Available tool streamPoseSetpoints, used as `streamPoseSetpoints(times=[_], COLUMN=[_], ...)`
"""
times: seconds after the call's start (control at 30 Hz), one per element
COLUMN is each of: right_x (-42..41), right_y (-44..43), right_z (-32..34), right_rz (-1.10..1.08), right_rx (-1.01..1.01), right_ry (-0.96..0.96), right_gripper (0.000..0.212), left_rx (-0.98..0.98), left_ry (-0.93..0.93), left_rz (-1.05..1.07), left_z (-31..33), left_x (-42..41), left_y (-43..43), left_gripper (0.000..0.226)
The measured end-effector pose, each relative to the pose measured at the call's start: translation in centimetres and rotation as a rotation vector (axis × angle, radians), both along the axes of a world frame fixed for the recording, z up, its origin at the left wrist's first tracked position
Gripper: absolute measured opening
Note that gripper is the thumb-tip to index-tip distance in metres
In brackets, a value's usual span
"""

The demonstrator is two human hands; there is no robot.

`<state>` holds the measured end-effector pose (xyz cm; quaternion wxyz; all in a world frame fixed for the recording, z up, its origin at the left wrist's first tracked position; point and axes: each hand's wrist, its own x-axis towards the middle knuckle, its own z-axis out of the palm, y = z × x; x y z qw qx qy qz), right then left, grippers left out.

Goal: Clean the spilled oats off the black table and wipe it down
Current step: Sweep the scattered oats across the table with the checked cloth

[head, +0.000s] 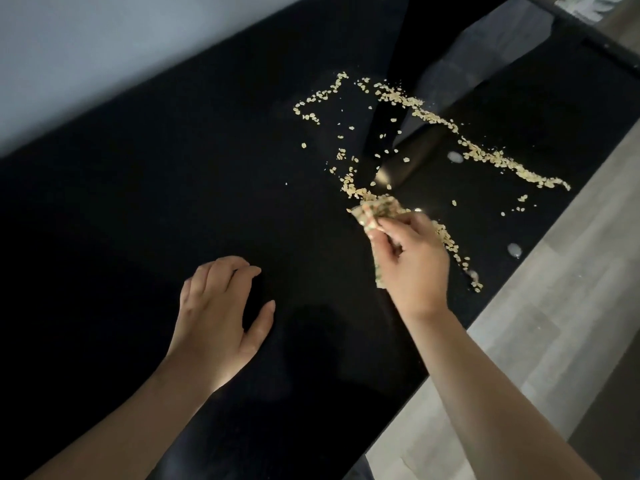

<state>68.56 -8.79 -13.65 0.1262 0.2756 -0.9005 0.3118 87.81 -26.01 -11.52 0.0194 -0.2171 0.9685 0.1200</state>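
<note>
Pale oats [481, 152] lie scattered in lines across the right half of the glossy black table [173, 188]. One long trail runs toward the table's right edge. A shorter line lies at the far middle, and another trail passes under my right hand. My right hand [408, 261] grips a small speckled cloth [377, 211] and holds it against a heap of oats on the table. Fingers spread and relaxed, my left hand [221, 306] rests on the bare table to the left and holds nothing.
The table's right edge runs diagonally beside a light wooden floor [554, 323]. A grey wall [121, 57] lies behind the table. Dark reflections and two small pale spots [514, 250] show on the tabletop near the oats.
</note>
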Motion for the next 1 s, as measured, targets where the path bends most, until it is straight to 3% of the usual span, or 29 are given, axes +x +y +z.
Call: streamPoseSetpoints(times=[0.17, 0.33, 0.5, 0.67, 0.8, 1.0], right_x=[-3.3, -0.8, -0.1, -3.9, -5.9, -1.7], right_y=[2.4, -1.2, -6.5, -3.9, -1.4, -7.7], right_z=[1.7, 3.1, 0.7, 0.3, 1.0, 2.5], right_rz=[-0.091, 0.064, 0.194, 0.13, -0.033, 0.163], right_rx=[-0.064, -0.182, -0.069, -0.005, -0.116, -0.238], right_ry=[-0.079, -0.142, -0.136, -0.057, -0.092, -0.184], right_gripper=[0.015, 0.016, 0.012, 0.013, 0.015, 0.014], left_rx=[-0.005, -0.076, -0.129, -0.135, -0.106, -0.019], left_ry=[0.048, -0.023, -0.085, -0.085, -0.069, -0.005], left_rz=[0.027, 0.056, 0.089, 0.095, 0.109, 0.112], left_z=[0.2, -0.4, -0.8, -1.3, -1.5, -1.2], left_x=[-2.3, -4.6, -5.3, -5.3, -5.4, -5.0], left_y=[-0.6, -1.9, -2.8, -2.7, -2.5, -3.0], left_gripper=[0.06, 0.071, 0.075, 0.073, 0.073, 0.071])
